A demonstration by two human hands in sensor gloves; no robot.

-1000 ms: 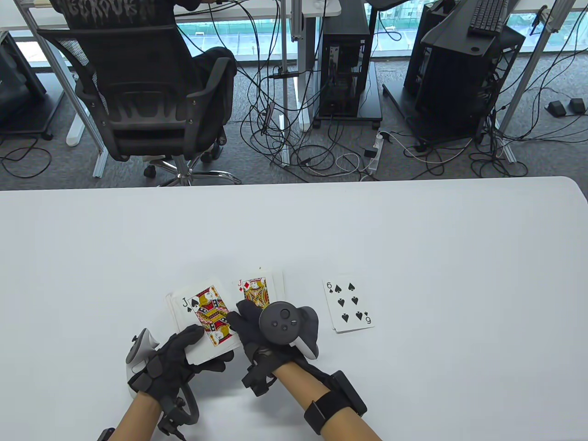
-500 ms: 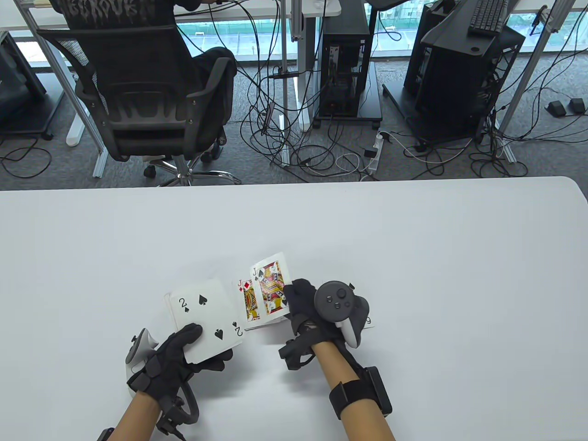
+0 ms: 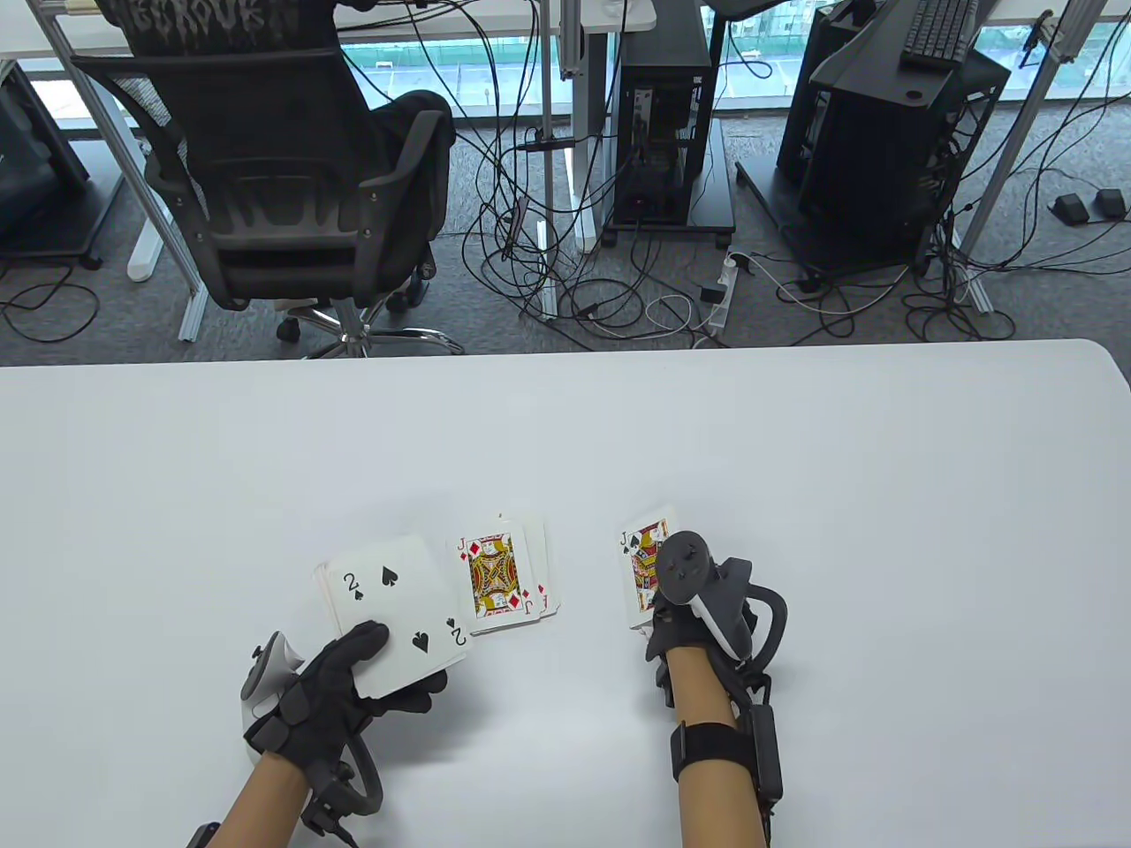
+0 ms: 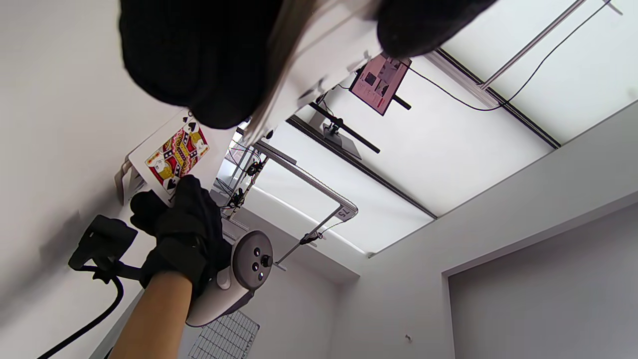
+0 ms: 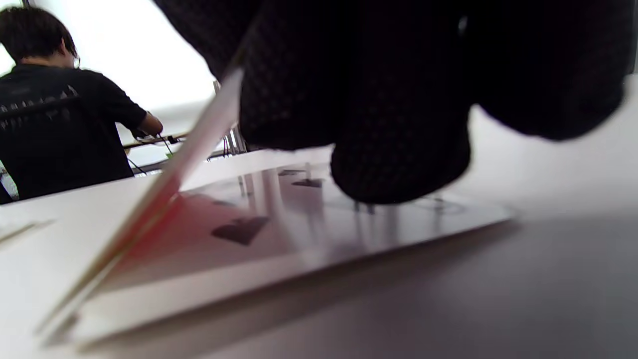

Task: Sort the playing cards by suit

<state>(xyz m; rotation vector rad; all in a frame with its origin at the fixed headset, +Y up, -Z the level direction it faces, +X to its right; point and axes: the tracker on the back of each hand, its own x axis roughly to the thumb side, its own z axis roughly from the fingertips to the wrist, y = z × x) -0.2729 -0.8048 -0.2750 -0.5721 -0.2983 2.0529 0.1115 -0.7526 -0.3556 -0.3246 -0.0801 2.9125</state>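
My left hand (image 3: 353, 676) grips the deck (image 3: 393, 609) face up near the table's front, with the two of spades on top. A pile topped by the jack of diamonds (image 3: 499, 579) lies just right of it. Farther right, my right hand (image 3: 658, 618) pinches the jack of spades (image 3: 642, 558), also seen as the jack of spades (image 4: 174, 154) from the left wrist. In the right wrist view this card (image 5: 164, 189) tilts with its lower edge on a spade card (image 5: 299, 239) lying flat. My hand hides that flat card in the table view.
The white table (image 3: 795, 459) stretches wide to the back and right. Beyond its far edge stand an office chair (image 3: 283, 203), computer towers (image 3: 663, 132) and tangled floor cables (image 3: 601, 291). A person in black (image 5: 55, 124) sits in the background.
My right hand lifted the jack of spades off the deck and carried it right, past the diamond pile, down over the six of spades. The two of spades now tops the deck; my left hand stayed put.
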